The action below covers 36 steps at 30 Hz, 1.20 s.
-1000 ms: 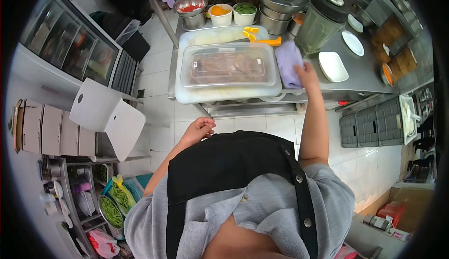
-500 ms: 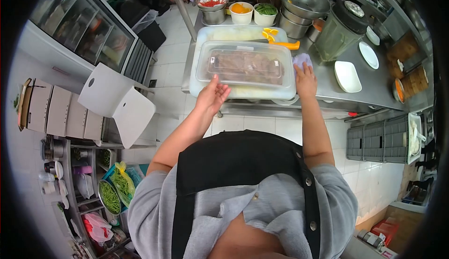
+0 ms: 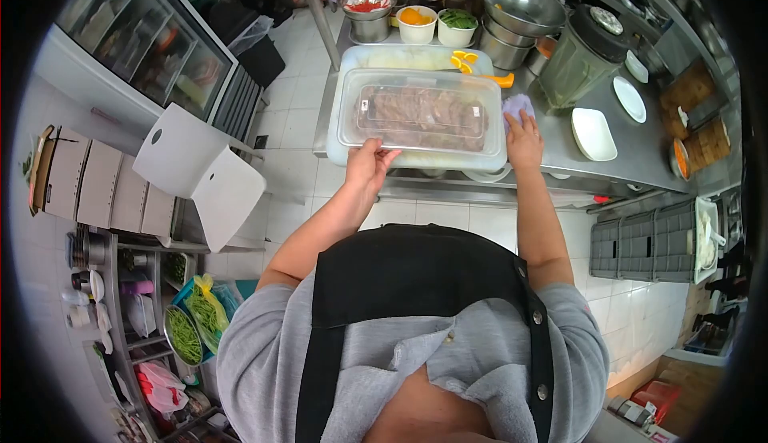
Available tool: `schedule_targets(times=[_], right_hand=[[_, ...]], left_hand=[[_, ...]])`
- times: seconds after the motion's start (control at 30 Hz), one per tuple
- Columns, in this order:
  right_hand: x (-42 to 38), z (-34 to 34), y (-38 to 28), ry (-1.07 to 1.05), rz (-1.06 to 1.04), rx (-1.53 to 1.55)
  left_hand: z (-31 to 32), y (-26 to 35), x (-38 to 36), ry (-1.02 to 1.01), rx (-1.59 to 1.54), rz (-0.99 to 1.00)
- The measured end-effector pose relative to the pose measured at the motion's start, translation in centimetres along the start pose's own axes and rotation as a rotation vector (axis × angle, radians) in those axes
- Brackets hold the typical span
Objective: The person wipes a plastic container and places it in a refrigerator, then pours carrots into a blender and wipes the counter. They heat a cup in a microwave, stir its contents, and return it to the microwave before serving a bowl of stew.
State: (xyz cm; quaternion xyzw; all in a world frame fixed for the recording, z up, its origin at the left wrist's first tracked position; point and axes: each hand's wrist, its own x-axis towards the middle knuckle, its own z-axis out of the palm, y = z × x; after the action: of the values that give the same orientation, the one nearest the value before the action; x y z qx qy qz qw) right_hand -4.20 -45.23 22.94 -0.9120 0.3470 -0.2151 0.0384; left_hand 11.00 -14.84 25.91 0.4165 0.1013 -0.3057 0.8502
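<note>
A clear lidded plastic container [image 3: 346, 115] with brownish-pink meat inside lies on a whitish cutting board [image 3: 360, 57]. My left hand [image 3: 368, 164] is at its near edge, left of the middle, thumb on the rim and the other fingers at or just below it. Beyond the container's right corner my right hand [image 3: 525, 144] presses a purple cloth [image 3: 518, 105] against the steel counter. Its fingers lie over the cloth. An orange knife handle [image 3: 502, 80] shows behind the container, the rest of the knife mostly hidden. Orange wedges [image 3: 462, 61] sit on the board's far side.
Along the back stand tubs of orange pieces [image 3: 415, 25] and green leaves [image 3: 457, 27], steel bowls [image 3: 522, 7] and a blender [image 3: 582, 63]. A white square dish [image 3: 594, 134] is to the right. A white chair [image 3: 228, 195] stands left, grey crates [image 3: 648, 239] lower right.
My left hand has closed from a loose, raised pose onto the container's near edge. My right hand stays on the cloth. The container covers more of the knife handle.
</note>
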Motion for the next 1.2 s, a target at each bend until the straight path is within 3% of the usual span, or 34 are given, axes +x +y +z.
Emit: schedule_targets(times=[0.47, 1.2], right_hand=[[0.3, 0.2, 0.1, -0.024, 0.001, -0.043], [0.2, 0.5, 0.3, -0.028, 0.019, -0.018]], left_hand=[[-1.5, -0.9, -4.2, -0.023, -0.059, 0.028], [-3.1, -1.4, -3.9, -0.173, -0.063, 0.029]])
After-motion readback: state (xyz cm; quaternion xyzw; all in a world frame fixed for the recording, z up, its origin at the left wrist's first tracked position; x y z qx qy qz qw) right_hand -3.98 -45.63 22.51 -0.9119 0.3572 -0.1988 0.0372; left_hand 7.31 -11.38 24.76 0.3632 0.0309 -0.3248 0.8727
